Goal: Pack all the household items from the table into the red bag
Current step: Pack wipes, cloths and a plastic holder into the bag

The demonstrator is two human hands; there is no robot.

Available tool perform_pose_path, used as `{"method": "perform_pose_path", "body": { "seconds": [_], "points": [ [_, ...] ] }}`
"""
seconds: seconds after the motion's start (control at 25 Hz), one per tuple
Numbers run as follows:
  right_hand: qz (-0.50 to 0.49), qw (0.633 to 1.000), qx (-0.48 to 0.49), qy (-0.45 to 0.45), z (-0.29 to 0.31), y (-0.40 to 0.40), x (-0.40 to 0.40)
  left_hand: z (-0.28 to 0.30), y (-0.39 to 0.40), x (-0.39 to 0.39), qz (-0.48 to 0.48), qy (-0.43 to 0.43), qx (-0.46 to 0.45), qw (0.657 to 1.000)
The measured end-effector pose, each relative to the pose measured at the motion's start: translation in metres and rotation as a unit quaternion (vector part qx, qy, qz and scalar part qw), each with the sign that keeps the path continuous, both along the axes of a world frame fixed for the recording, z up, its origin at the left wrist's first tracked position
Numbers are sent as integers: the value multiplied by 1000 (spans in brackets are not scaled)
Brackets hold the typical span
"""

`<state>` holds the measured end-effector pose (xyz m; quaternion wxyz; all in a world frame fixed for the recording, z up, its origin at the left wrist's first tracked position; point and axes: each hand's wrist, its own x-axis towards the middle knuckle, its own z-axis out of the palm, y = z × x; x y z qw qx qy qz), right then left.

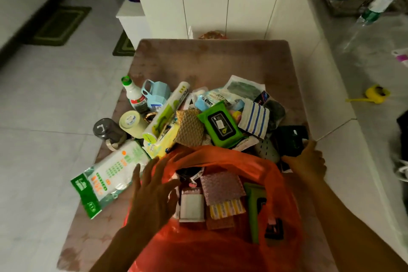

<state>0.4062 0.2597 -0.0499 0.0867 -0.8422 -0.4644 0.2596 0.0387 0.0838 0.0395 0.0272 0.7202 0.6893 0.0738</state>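
The red bag (pixel 220 158) lies open at the table's near edge. Inside it are a white box (pixel 191 206), a pink sponge (pixel 221 187) and a green pack (pixel 256 203). My left hand (pixel 152 196) hovers over the bag's left rim, fingers spread, holding nothing. My right hand (pixel 309 163) is at the bag's right side, its fingers closed on the corner of a black packet (pixel 291 139). Behind the bag is a pile: green wipes pack (pixel 220 125), striped cloth (pixel 255 120), gold sponge (pixel 189 128), green-and-white roll (pixel 166 112), white bottle (pixel 134 95), blue cup (pixel 155 95).
A large white-and-green packet (pixel 106 181) lies left of the bag, near a dark jar (pixel 108 131) and a pale tape roll (pixel 131 122). The table's pink-brown cloth (pixel 209 59) is bare at the far end. White cabinets stand behind, with a cluttered counter on the right.
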Motion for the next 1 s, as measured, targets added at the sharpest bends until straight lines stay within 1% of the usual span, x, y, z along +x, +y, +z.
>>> {"method": "perform_pose_path", "body": {
  "seconds": [0.08,0.12,0.16,0.2,0.24,0.28,0.32,0.36,0.4,0.44,0.48,0.52,0.56,0.6,0.64,0.68,0.72,0.76,0.8,0.84,0.88,0.92,1.0],
  "points": [
    [-34,998,44,30,20,-6,-3,0,4,-19,49,32,-78,995],
    [-42,994,87,53,34,-17,-4,-2,6,-27,72,26,-126,989],
    [-46,985,139,89,51,-35,-8,-5,7,-33,94,2,-166,982],
    [-47,971,188,137,68,-56,-14,-8,9,-36,118,-42,-184,975],
    [-39,954,223,198,86,-81,-22,-11,11,-37,140,-95,-173,970],
    [-16,934,234,270,99,-107,-31,-12,12,-37,152,-143,-139,968],
    [26,912,224,343,108,-132,-41,-11,13,-37,150,-183,-98,967],
    [75,890,187,410,112,-152,-53,-10,14,-36,139,-218,-55,964],
    [133,877,128,444,112,-166,-66,-8,14,-35,127,-246,-13,961],
    [202,869,66,447,108,-172,-80,-5,14,-34,116,-264,21,957],
    [261,868,15,423,99,-176,-92,-2,14,-32,110,-277,44,954],
    [289,882,-6,371,88,-176,-104,1,15,-31,103,-287,57,951],
    [285,907,11,310,77,-173,-111,4,17,-30,94,-298,57,948],
    [256,930,51,258,68,-166,-116,6,17,-30,76,-310,51,946],
    [229,943,83,228,60,-157,-119,7,17,-30,55,-318,40,946],
    [225,945,103,212,53,-148,-120,8,15,-30,34,-320,28,946],
    [233,947,98,199,51,-140,-122,7,12,-29,19,-325,12,946],
    [242,950,68,186,51,-134,-122,6,9,-27,12,-335,-11,942],
    [258,952,24,161,52,-129,-119,3,4,-27,10,-349,-31,936],
    [281,953,-6,116,58,-123,-117,0,-1,-26,11,-359,-42,932],
    [313,947,9,69,67,-116,-116,-3,-4,-27,12,-368,-48,929],
    [333,939,63,55,80,-110,-118,-4,-8,-28,20,-378,-52,924],
    [317,923,193,104,105,-94,-129,-7,-13,-29,42,-392,-65,917]
  ]
}}
